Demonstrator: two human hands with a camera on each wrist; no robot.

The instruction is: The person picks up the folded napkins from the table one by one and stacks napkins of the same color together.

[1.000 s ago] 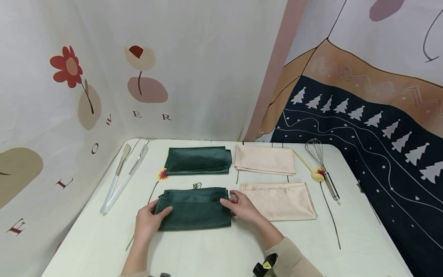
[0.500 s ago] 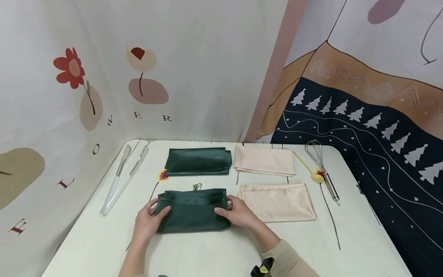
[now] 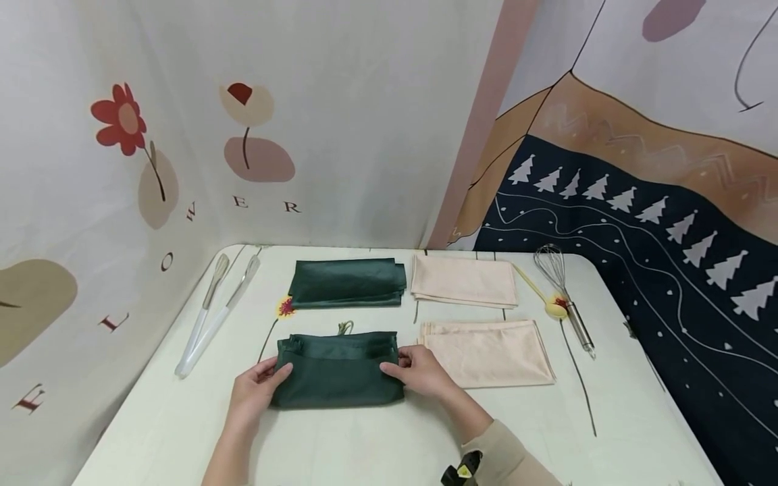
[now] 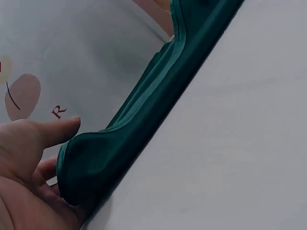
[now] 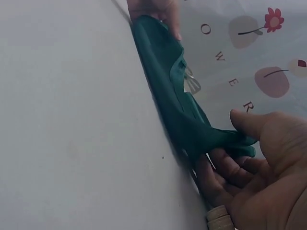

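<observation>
Head view: left hand [image 3: 250,397] and right hand [image 3: 423,372] pinch opposite ends of a folded dark green cloth [image 3: 340,381] at the near left-centre of the white counter [image 3: 358,449], thumbs on the near face, fingers behind. A second green cloth [image 3: 346,282] lies folded just beyond it; two pale pink cloths, near [image 3: 489,354] and far [image 3: 464,280], lie to the right, a metal whisk [image 3: 580,327] past them. Wrist views show the held cloth's ends raised in soft folds, thumbs above, fingertips partly hidden.
</observation>
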